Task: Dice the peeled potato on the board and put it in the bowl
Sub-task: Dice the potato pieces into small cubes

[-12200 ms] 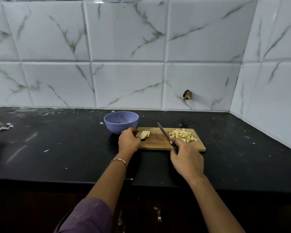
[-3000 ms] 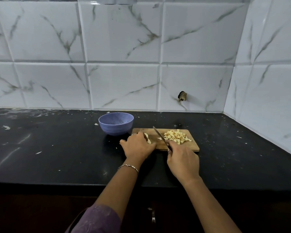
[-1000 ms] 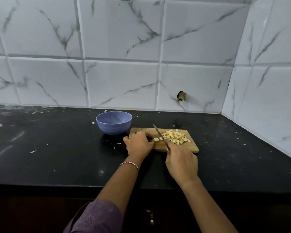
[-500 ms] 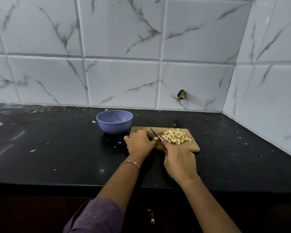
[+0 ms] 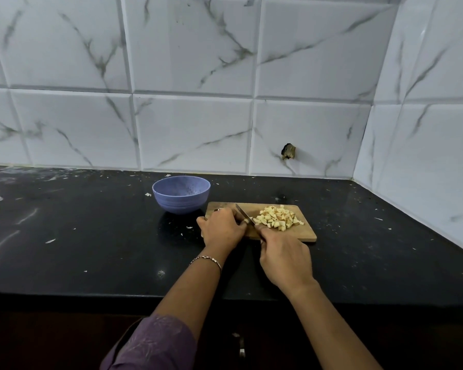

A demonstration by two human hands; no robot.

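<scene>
Head camera is looking down over the black table (image 5: 91, 236), same as we are. What are you counting on it?

I'm counting one blue bowl (image 5: 181, 202), one wooden board (image 5: 305, 233), one knife (image 5: 243, 212) and one heap of diced potato (image 5: 277, 218). The cubes are too many and too small for me to be counting them singly. Two bare hands are working, and one thin bracelet (image 5: 206, 260) is sitting on the left wrist.

Where is the potato lying against those hands?

The heap is sitting on the right half of the board, just beyond the right hand (image 5: 285, 259) and just right of the blade. One small potato bit (image 5: 245, 222) is peeking out at the fingertips of the left hand (image 5: 221, 228), touching the blade. The bowl is standing on the table beside the board's far left corner, near the left hand but apart from it.

How are the hands holding themselves?

The left one is lying knuckles-up on the board's left part, fingers curling down and pinching that bit. The right one is wrapping its fingers round the knife's handle, which is hiding inside the fist. The blade is pointing away and leftward, slanting down between the two hands. Both forearms are reaching forward over the table's near edge, and a purple sleeve (image 5: 155, 343) is covering the left arm near the elbow.
</scene>
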